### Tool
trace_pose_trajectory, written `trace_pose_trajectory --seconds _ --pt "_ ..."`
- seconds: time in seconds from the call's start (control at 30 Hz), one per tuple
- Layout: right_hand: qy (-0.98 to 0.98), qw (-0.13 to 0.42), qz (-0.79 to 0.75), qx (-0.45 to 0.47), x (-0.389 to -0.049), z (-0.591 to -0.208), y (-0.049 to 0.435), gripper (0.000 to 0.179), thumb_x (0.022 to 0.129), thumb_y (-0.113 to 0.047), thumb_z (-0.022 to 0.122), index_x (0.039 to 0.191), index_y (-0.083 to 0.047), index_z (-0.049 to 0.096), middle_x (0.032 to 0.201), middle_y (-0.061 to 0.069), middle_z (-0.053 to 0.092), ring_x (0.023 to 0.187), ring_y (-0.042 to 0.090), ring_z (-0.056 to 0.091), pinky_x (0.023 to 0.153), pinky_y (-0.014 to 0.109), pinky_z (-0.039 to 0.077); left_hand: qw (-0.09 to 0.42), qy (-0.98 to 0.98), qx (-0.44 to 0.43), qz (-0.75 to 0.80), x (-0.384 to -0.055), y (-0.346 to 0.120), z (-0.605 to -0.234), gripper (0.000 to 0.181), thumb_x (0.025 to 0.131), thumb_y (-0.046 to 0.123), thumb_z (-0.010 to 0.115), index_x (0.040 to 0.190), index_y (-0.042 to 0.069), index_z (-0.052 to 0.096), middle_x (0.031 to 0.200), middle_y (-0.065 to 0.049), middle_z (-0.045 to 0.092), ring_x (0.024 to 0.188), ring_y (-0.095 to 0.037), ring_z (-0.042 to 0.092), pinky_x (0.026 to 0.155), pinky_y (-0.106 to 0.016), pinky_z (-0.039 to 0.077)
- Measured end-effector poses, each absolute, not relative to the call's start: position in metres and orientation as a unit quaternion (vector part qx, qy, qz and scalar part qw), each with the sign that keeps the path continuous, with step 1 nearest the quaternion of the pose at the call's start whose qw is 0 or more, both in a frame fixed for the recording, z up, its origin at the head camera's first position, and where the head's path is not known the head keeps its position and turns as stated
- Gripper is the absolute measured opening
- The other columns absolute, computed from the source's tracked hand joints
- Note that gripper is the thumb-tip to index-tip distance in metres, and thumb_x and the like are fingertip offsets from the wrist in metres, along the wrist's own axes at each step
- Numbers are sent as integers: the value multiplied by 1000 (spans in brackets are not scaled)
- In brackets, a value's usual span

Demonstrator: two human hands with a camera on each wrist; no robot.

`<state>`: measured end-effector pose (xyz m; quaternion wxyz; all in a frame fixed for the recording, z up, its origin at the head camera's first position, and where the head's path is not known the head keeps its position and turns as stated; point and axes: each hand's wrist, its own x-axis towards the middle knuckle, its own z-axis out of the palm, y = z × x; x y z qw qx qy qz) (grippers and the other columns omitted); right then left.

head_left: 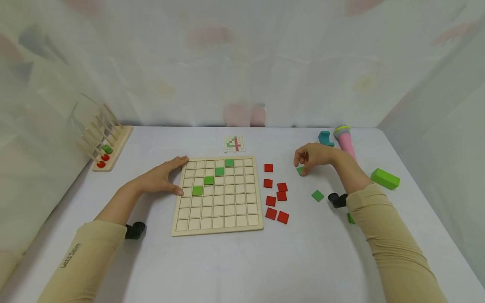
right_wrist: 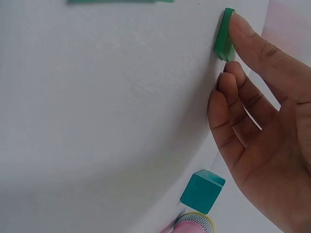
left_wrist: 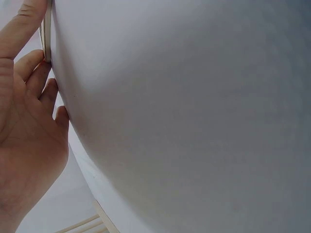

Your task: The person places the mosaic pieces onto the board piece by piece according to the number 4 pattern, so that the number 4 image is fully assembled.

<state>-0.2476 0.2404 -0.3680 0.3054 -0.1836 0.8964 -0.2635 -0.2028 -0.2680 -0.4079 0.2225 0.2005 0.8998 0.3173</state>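
At the left side of a wooden grid board (head_left: pixel 219 232), my left hand (head_left: pixel 161 176) rests with thumb and fingers spread along the edge. Several green tiles form a diagonal in the board's cells, from a lower-left one (head_left: pixel 197 191) up to one in the top row (head_left: pixel 229 162). To the right of the board, my right hand (head_left: pixel 316 155) pinches a green square tile (right_wrist: pixel 224 36) between thumb and fingertips, low over the table. Another green tile (head_left: pixel 318 195) lies nearer me, and one more (head_left: pixel 351 218) is partly hidden by the right sleeve.
Several red tiles (head_left: pixel 270 201) lie beside the board's right edge. A small pattern card (head_left: pixel 234 144) sits behind the board. A peg stand (head_left: pixel 120 145) is at far left. Around the right arm are a teal block (head_left: pixel 325 138), a pink toy microphone (head_left: pixel 345 141) and a green block (head_left: pixel 385 179).
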Motion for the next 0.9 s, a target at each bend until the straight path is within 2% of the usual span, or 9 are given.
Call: trace_pose_trajectory --seconds 0.33,0.6,0.9 --pt "899 299 -261 -186 -247 -370 243 20 77 -12 83 92 -5 70 82 5 58 83 19 50 73 27 44 223 898 203 319 -203 -268 -407 118 69 34 89 159 6 17 167 -19 11 155 -44 0 122 -67 6" --pt "900 296 -260 -184 -250 -369 243 21 78 -10 82 91 -3 68 84 6 61 82 19 54 76 27 47 220 900 205 316 -203 -268 -408 118 69 35 88 159 6 17 167 -19 11 155 -44 1 122 -67 7" --pt "903 286 -258 -193 -254 -368 240 17 80 -8 78 89 -1 66 85 8 67 79 15 55 73 27 44 218 901 204 315 -204 -269 -411 119 69 37 88 159 6 17 167 -19 11 155 -44 1 122 -67 6"
